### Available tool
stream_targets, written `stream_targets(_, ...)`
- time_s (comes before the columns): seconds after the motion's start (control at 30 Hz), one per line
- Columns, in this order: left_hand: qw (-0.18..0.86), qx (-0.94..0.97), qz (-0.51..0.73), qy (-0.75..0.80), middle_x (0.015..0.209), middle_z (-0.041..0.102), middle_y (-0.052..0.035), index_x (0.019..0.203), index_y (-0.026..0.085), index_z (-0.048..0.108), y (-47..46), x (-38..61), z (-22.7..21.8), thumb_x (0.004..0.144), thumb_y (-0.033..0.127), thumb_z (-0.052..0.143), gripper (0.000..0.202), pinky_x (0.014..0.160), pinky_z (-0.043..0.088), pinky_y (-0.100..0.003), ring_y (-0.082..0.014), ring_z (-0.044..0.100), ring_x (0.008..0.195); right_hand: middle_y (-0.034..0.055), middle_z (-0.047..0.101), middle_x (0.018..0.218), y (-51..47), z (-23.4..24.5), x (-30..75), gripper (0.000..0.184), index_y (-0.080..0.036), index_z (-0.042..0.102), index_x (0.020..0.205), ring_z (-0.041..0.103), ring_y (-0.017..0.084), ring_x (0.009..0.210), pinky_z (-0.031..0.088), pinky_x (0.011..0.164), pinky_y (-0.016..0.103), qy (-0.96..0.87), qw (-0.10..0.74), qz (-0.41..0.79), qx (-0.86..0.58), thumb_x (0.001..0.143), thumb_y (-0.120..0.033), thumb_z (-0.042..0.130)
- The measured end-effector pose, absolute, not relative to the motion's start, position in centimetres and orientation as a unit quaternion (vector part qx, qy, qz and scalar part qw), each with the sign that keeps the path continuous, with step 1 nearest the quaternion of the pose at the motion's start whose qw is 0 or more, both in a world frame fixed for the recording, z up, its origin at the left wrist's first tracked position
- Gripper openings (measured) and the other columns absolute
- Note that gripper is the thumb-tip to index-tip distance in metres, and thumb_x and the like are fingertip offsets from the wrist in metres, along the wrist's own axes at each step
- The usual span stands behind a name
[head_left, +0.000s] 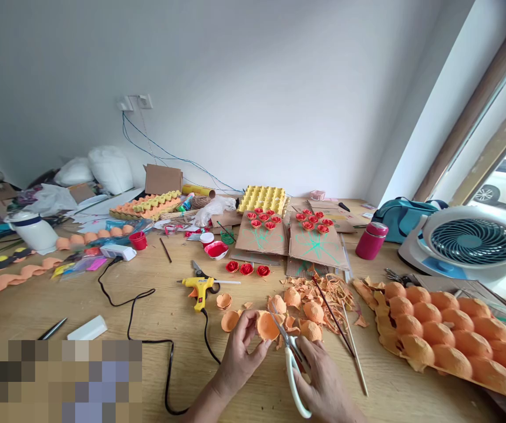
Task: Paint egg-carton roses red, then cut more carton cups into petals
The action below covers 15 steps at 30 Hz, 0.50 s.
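My left hand (240,352) pinches an orange egg-carton cup (267,325) just above the wooden table (103,305). My right hand (326,382) grips white-handled scissors (292,358), and their blades reach up against the cup's right edge. Around the cup lie several cut orange cups and paper scraps (310,299). A loose orange cup (229,321) sits just left of my left hand.
An orange egg tray (447,338) lies at the right, a yellow glue gun (200,288) with a black cord at the left. Further back are red paper roses on cardboard (288,232), a red bowl (216,249), a pink flask (371,239) and a fan (471,241).
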State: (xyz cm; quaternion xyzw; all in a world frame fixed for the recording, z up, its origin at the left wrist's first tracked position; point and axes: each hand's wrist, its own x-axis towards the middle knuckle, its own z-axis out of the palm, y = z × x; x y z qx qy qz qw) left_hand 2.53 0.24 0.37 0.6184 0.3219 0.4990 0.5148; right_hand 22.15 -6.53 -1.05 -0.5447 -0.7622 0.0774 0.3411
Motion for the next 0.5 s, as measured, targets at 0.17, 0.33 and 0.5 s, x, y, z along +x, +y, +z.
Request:
stream_targets(0.17,0.541,0.598,0.496,0.324,0.116,0.070,-0.0103,0.115,0.020,0.057,0.11,2.40,0.96,0.081,0.027,0.071,0.037,0.106,0.054,-0.040,-0.0265,0.069,0.116,-0.0025,0.055,0.066,-6.65,-0.83,22.07,0.025,-0.023,0.041,0.074,0.051,0.014,0.059,0.038,0.056,0.025,-0.762,0.343,0.064,-0.545,0.096,-0.031,0.052)
stream_targets(0.33,0.573,0.571,0.493,0.321,0.120,0.070,-0.0126,0.116,0.020,0.057,0.13,2.30,1.09,0.079,0.031,0.073,0.042,0.106,0.054,-0.043,-0.0305,0.068,0.119,-0.0019,0.057,0.065,-6.77,-0.75,21.95,0.026,-0.023,0.041,0.073,0.053,0.015,0.061,0.038,0.056,0.024,-0.760,0.340,0.065,-0.551,0.096,-0.029,0.052)
stream_targets(0.5,0.535,0.607,0.493,0.322,0.117,0.069,-0.0113,0.115,0.020,0.058,0.13,2.16,0.98,0.080,0.030,0.071,0.039,0.105,0.054,-0.040,-0.0272,0.068,0.115,-0.0011,0.058,0.067,-6.77,-0.78,22.00,0.025,-0.023,0.044,0.076,0.054,0.015,0.061,0.040,0.057,0.025,-0.759,0.352,0.067,-0.544,0.098,-0.033,0.050)
